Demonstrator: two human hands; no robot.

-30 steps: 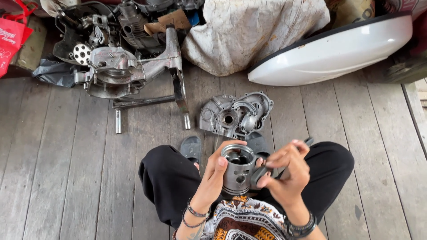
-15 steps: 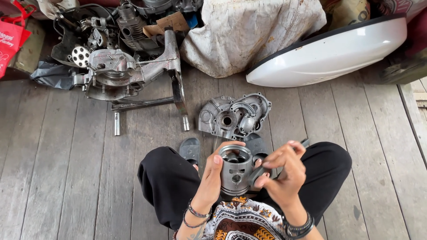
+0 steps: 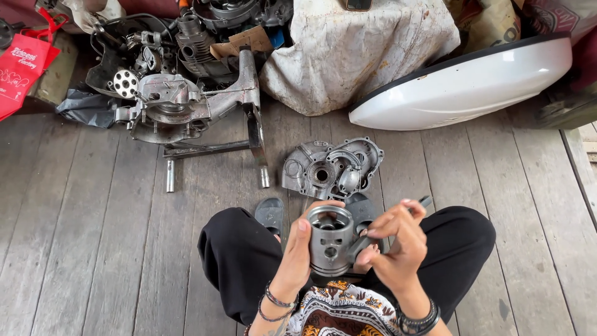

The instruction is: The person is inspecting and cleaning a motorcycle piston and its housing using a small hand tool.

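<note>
I sit cross-legged on a plank floor. My left hand (image 3: 300, 247) grips a grey metal piston (image 3: 330, 240), held upright over my lap with its hollow open end facing up. My right hand (image 3: 398, 247) is closed on a thin dark tool (image 3: 423, 202) whose tip reaches the piston's right side. Just beyond my knees an aluminium engine case half (image 3: 331, 168) lies flat on the planks.
A larger engine block on a metal stand (image 3: 186, 109) sits at the back left. A white curved body panel (image 3: 463, 84) lies at the back right, a stained cloth bundle (image 3: 354, 46) between them. A red bag (image 3: 25, 65) is far left. Dark sandals (image 3: 270, 214) rest by my knees.
My hands and the piston have barely shifted; the piston is held slightly lower and the right hand's tool stays at its side.
</note>
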